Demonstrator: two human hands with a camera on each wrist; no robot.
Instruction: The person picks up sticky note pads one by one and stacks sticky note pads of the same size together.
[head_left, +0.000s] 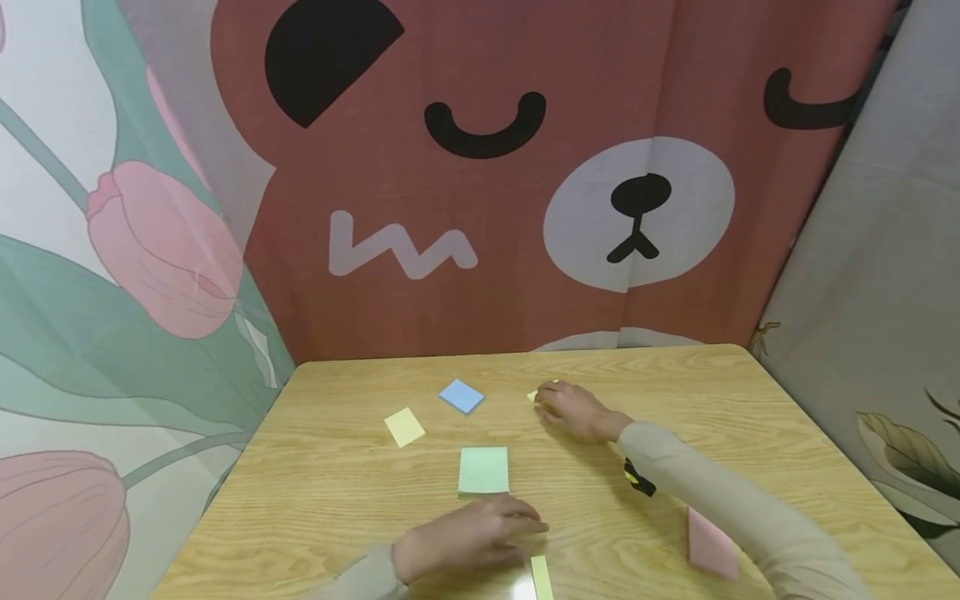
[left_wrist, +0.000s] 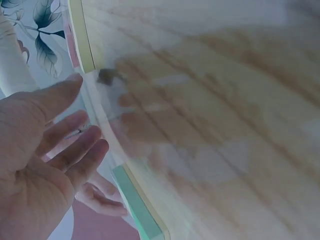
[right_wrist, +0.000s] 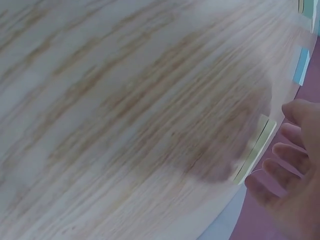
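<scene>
At the back of the table my right hand point(head_left: 577, 412) is over a small yellow pad point(head_left: 532, 396), mostly hidden under the fingers. In the right wrist view the fingers of my right hand point(right_wrist: 287, 170) are bent loosely beside that yellow pad point(right_wrist: 255, 150); contact cannot be told. My left hand point(head_left: 480, 537) hovers above the table just in front of a green pad point(head_left: 483, 471), holding nothing. The left wrist view shows my left hand point(left_wrist: 55, 150) with parted, slightly bent fingers, between the green pad point(left_wrist: 136, 202) and a yellow strip point(left_wrist: 81, 37).
On the wooden table point(head_left: 330, 492) lie a blue pad point(head_left: 462, 397) and a yellow pad point(head_left: 405, 427) at the back left. A pink pad point(head_left: 711, 543) and a black-and-yellow item point(head_left: 639, 477) are near my right sleeve. A bear-print curtain point(head_left: 480, 192) hangs behind.
</scene>
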